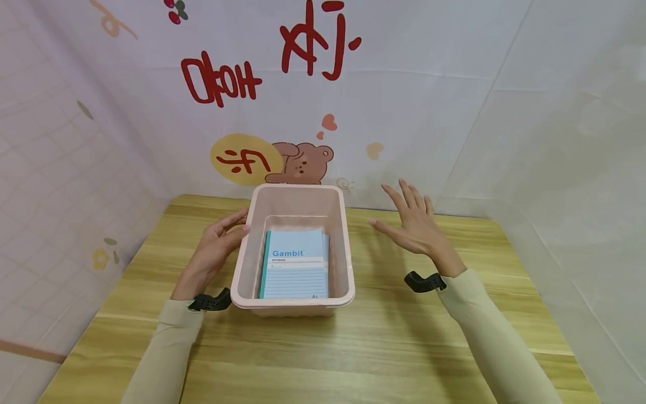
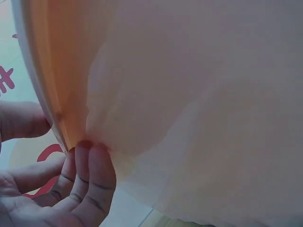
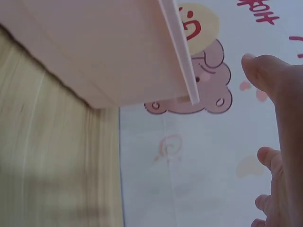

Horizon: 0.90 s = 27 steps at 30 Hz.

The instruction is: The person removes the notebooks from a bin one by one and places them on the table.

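A pale pink plastic bin (image 1: 348, 264) stands on the wooden table in the head view. Inside it lie notebooks (image 1: 295, 275) with light blue covers, the top one marked "Gambit". At the bin's left side my left hand (image 1: 214, 249) holds the rim: its thumb (image 2: 23, 120) is at the lip and its curled fingers (image 2: 102, 175) are against the outer wall. My right hand (image 1: 416, 227) is raised to the right of the bin, apart from it, with fingers spread and nothing in them. The right wrist view shows the bin's outer wall (image 3: 109, 52) beside that hand.
The wooden table (image 1: 282, 359) runs back to a white printed backdrop (image 1: 429, 73) with red lettering and a cartoon bear (image 1: 305, 163). White sheets also hang at the left and right sides. Each wrist has a black strap, such as the right strap (image 1: 424, 281).
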Tool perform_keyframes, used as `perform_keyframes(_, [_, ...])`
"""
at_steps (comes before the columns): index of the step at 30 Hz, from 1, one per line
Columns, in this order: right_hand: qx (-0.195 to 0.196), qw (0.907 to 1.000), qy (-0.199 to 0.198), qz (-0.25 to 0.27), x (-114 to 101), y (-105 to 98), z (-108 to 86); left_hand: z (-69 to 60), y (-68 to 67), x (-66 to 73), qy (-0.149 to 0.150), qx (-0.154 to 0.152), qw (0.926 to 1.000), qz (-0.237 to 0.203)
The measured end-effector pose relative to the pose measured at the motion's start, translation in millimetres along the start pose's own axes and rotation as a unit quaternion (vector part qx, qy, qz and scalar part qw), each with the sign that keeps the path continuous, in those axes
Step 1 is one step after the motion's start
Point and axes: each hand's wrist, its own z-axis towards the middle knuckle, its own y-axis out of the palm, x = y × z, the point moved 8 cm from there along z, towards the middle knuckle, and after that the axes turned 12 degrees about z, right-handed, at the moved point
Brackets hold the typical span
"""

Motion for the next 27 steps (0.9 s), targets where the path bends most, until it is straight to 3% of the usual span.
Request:
perform_keyframes(11, [0.001,0.9999,-0.016,-0.003,-30.7,5.5,17.5,0.5,5.6,4.5,0.003,-0.009,0.9973,-0.073])
perform_keyframes(27, [-0.004,0.9995,-0.027,-0.014,-74.6,18.7,41.6,-1.0,4.8,6.2,0.011,-0.014,0.9964,-0.083])
